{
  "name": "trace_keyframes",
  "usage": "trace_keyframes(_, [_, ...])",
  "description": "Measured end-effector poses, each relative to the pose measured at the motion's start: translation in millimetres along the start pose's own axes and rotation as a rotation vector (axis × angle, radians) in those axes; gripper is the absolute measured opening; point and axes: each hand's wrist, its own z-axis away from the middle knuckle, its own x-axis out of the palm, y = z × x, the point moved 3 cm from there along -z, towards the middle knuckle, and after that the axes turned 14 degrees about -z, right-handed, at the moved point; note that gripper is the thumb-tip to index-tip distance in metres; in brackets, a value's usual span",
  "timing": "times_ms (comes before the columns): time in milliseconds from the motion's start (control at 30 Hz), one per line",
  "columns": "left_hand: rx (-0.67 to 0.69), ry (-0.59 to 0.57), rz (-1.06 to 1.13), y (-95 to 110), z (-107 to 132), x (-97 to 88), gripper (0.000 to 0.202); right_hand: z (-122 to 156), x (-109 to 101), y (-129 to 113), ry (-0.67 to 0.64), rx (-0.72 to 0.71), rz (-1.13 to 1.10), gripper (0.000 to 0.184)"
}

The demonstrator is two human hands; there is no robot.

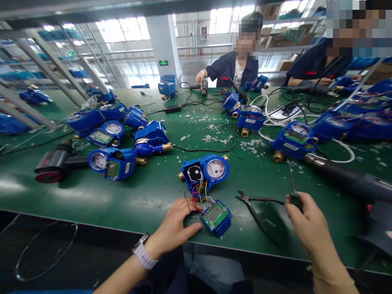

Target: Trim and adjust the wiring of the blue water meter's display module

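A blue water meter with a round white dial and brass ends lies in front of me, its housing uncovered. Red, yellow and white wires run from it to a detached blue display module with a green circuit board. My left hand rests beside that module, fingers stretched out at the wires and thumb apart. Whether the fingertips press on a wire is hidden. My right hand is closed round the dark handle of a screwdriver, its shaft pointing away from me. Cutting pliers with spread handles lie between both hands.
Several blue meters stand at left beside a heat gun. Another meter and a dark power tool are at right. White scraps and cables cover the green table. Two co-workers sit opposite.
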Motion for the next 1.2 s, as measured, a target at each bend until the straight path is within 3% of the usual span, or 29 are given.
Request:
trace_keyframes(100, [-0.021, 0.019, 0.071, 0.2, -3.0, 1.6, 0.017, 51.3, 32.1, -13.6, -0.148, 0.002, -0.242, 0.04])
trace_keyframes(167, [-0.044, 0.025, 0.122, 0.9, -4.1, 3.0, 0.015, 79.7, 58.6, -21.0, -0.275, 0.1, -0.425, 0.051])
trace_keyframes(267, [-0.079, 0.029, 0.187, 1.7, -5.0, 5.1, 0.015, 104.7, 88.7, -29.5, -0.389, 0.218, -0.581, 0.06])
trace_keyframes(333, [-0.098, 0.035, 0.222, 1.5, -5.3, 6.0, 0.016, 110.2, 98.3, -33.4, -0.41, 0.204, -0.584, 0.057])
trace_keyframes(533, [-0.103, 0.032, 0.319, 0.9, -5.0, 5.7, 0.023, 108.2, 98.5, -38.5, -0.359, 0.06, -0.444, 0.034])
trace_keyframes(667, [-0.112, 0.034, 0.394, 1.3, -4.9, 4.1, 0.027, 108.5, 97.3, -36.9, -0.38, 0.054, -0.48, 0.035])
trace_keyframes(900, [-0.277, 0.039, 0.609, -2.4, -5.8, 3.9, 0.032, 106.5, 94.9, -33.6, -0.441, 0.094, -0.572, 0.034])
trace_keyframes(1200, [-0.263, 0.054, 0.593, 1.0, -2.5, 0.7, 0.028, 111.3, 101.5, -25.2, -0.422, 0.135, -0.657, 0.035])
